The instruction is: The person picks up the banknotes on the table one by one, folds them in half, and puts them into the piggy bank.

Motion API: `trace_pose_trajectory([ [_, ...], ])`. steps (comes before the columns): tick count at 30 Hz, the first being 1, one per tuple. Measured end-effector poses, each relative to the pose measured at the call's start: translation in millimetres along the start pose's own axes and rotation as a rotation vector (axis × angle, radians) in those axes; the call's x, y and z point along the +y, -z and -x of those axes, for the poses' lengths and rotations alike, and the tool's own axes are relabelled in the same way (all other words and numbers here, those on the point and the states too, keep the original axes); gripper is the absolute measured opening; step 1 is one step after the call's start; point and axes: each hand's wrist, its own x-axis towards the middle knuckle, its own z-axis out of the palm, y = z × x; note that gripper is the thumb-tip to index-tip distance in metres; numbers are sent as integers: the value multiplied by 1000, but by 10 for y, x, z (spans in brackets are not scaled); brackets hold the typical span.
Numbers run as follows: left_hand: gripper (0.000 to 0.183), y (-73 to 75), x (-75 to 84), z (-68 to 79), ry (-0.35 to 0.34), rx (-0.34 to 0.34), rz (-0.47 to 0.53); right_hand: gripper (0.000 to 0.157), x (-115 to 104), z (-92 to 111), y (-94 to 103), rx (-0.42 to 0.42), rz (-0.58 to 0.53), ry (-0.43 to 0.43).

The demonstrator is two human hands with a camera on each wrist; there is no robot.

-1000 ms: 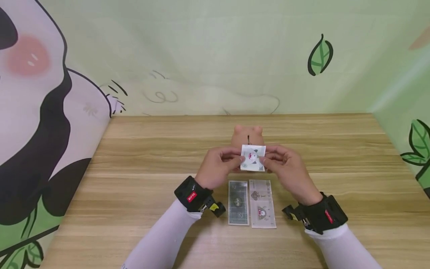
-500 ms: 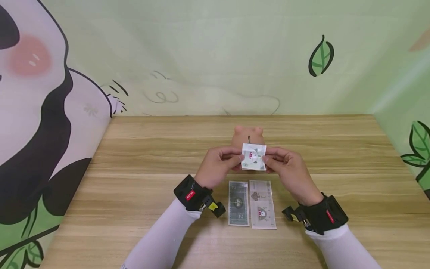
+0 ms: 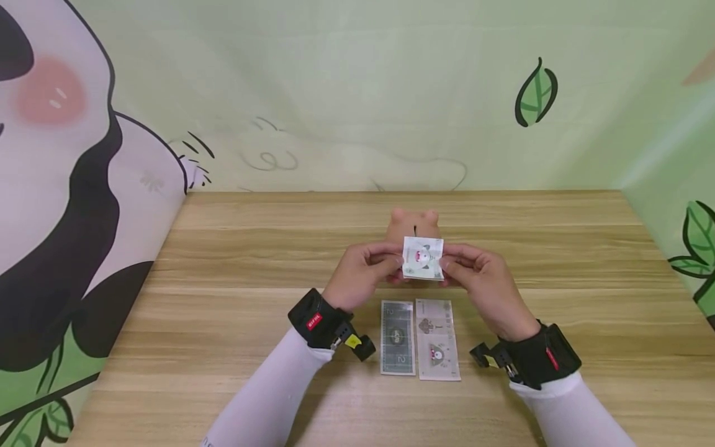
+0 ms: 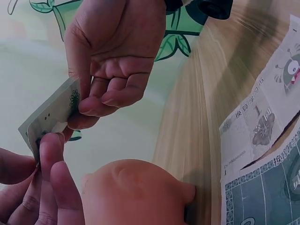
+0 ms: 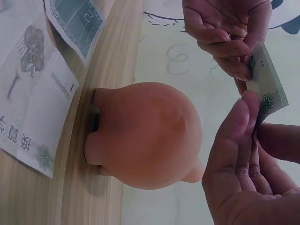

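Observation:
Between both hands is a folded play banknote [image 3: 422, 258] with a cartoon face, held up in front of a piggy bank. My left hand [image 3: 360, 273] pinches its left edge between thumb and fingers. On the opposite edge, my right hand [image 3: 481, 285] pinches it the same way. The pinkish-orange piggy bank [image 3: 412, 225] stands just behind, its dark slot showing above the note. In the right wrist view the round piggy bank [image 5: 150, 136] rests on its short legs, below the raised note [image 5: 266, 86]. Fingers partly cover the note's back in the wrist views.
Two flat play banknotes lie side by side nearer the person: a dark green-grey one [image 3: 398, 338] marked 2 and a pale one [image 3: 438, 340] marked 1. The wooden table [image 3: 251, 248] meets a green printed backdrop [image 3: 357, 93] at its rear edge.
The folded banknote has risen slightly toward the piggy bank's slot and tilted a little, with both hands keeping their pinch. The two flat banknotes stay where they were.

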Motion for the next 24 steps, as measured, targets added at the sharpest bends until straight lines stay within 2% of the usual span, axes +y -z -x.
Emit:
trace_pose_trajectory([
  [10,29,4,-18,-14,-10,-7,85,36,4,3,15,-24,-49,16],
  [16,21,-8,-18,-11,-19,-7,71,23,45,-9,15,-34,-46,40],
  [24,22,-12,-36,-15,-1,15,18,25,71,-21,7,-30,-11,18],
])
